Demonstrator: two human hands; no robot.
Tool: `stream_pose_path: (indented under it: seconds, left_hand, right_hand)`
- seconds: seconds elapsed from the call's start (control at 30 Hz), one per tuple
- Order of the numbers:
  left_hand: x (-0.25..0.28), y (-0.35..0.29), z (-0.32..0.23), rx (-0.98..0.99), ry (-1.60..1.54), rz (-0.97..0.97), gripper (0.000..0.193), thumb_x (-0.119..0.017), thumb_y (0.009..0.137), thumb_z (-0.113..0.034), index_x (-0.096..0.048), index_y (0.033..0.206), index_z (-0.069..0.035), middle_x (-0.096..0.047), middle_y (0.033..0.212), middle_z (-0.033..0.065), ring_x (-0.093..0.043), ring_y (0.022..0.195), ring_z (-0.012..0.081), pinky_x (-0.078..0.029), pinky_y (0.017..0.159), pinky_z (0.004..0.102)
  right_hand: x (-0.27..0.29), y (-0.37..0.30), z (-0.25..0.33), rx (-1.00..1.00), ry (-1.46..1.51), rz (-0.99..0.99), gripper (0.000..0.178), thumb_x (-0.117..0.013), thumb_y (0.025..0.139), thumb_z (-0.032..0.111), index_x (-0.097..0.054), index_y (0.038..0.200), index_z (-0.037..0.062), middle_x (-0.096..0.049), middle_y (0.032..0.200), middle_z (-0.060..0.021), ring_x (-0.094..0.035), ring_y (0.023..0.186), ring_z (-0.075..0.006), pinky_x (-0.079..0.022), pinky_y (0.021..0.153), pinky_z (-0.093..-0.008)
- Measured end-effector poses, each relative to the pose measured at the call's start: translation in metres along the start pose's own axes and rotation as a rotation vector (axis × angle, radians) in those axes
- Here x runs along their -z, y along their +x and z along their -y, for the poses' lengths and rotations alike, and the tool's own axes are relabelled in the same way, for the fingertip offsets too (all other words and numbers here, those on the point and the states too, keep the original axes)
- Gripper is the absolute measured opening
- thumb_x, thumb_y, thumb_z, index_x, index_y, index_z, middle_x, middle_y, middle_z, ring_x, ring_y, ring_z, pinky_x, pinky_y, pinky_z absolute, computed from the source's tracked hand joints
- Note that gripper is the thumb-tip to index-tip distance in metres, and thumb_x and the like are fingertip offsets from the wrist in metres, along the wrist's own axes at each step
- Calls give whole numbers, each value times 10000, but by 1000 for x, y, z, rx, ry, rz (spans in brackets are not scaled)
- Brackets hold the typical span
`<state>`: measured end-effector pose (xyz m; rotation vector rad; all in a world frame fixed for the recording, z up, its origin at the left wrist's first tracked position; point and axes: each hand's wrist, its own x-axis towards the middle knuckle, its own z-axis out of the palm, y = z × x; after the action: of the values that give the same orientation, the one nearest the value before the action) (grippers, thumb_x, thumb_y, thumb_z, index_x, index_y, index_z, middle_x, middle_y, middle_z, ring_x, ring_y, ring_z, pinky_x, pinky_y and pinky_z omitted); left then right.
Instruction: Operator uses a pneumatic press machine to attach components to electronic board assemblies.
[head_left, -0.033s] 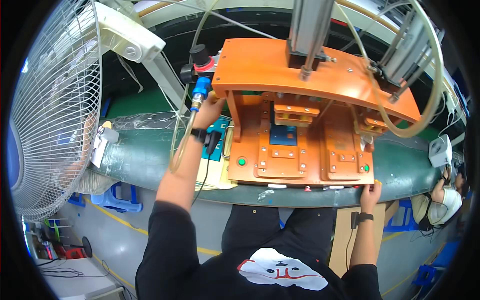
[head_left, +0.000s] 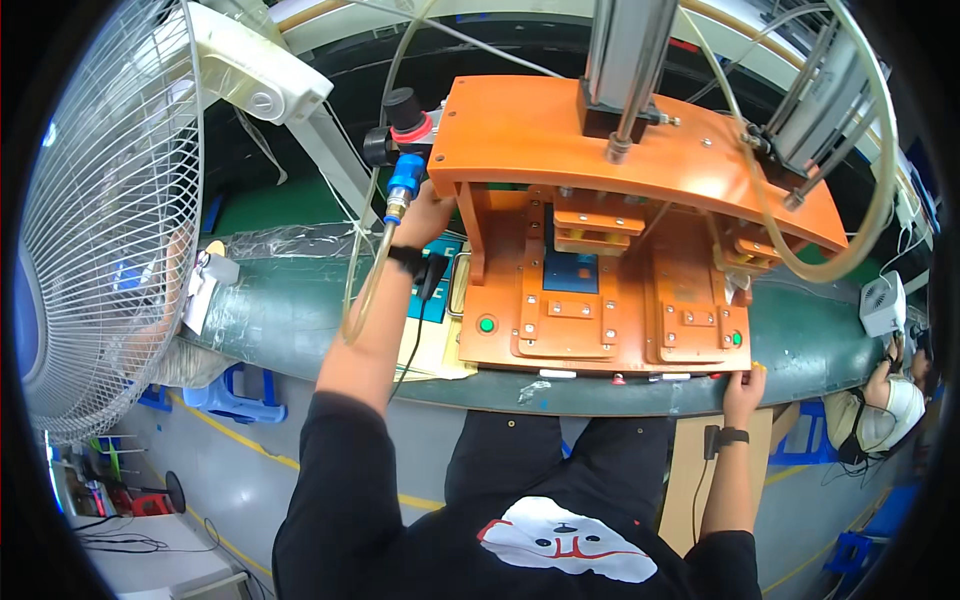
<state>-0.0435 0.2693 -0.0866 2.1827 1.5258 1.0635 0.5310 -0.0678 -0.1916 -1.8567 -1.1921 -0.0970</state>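
Observation:
An orange pneumatic press [head_left: 575, 345] with two work stations stands on the green bench in front of me. My left hand [head_left: 428, 215] reaches up beside its left upright, behind the blue hose fitting [head_left: 405, 177]; the fingers are hidden there. Down at the front right corner of the base, my right hand [head_left: 744, 392] has its fingers bent closed on the edge, with a bit of yellow at a fingertip. A dark blue flat piece [head_left: 570, 272] lies in the left station, partly under the raised orange press head [head_left: 598, 222]. Green buttons [head_left: 487, 325] sit on the base.
Yellowish sheets and a blue-green panel [head_left: 450, 258] lie left of the press. A large fan [head_left: 110, 220] fills the left side. A clear hose [head_left: 362, 315] hangs over my left forearm. At the far right are a small white fan [head_left: 881, 304] and another person [head_left: 895, 410].
The press appears slightly farther right in view. My left hand sits a little closer in behind the upright, its yellow fingertip no longer showing. My right hand keeps its place at the corner.

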Motion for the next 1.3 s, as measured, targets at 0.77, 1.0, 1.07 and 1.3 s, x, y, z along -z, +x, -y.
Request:
stream_pose_path:
  seconds: [0.77,1.0,1.07,1.3]
  left_hand:
    - [-20,25,76,-67,-332,39,408,-645,977,-239,-569,1323,-37,-668,1243,176,-598,1231,315,-485,980,397]
    - [18,14,22,-20,-398,-52,423,-653,974,-220,-554,1337,-26,-667,1239,186,-590,1244,319,-490,968,408]
    - [43,-5,-26,42,-352,-94,428,-643,989,-245,-551,1339,-16,-678,1224,158,-611,1220,297,-494,962,391]
    - [65,-115,-71,48,-410,-179,256,-653,943,-48,-638,1193,5,-675,1156,161,-659,1045,235,-510,895,341]
  right_hand:
    - [0,3,18,-48,-97,66,97,-588,921,64,-609,944,-29,-534,880,-123,-533,772,-261,-443,682,-338]
    - [-5,2,6,-4,-50,16,122,-621,941,93,-602,891,-17,-523,827,-109,-506,711,-236,-432,655,-336]
    - [-2,2,5,11,-56,6,130,-629,942,97,-600,882,-15,-524,824,-108,-504,704,-232,-433,653,-340]
    - [0,-2,5,29,-71,-37,119,-655,918,86,-610,874,-15,-554,815,-141,-560,736,-285,-464,667,-376]
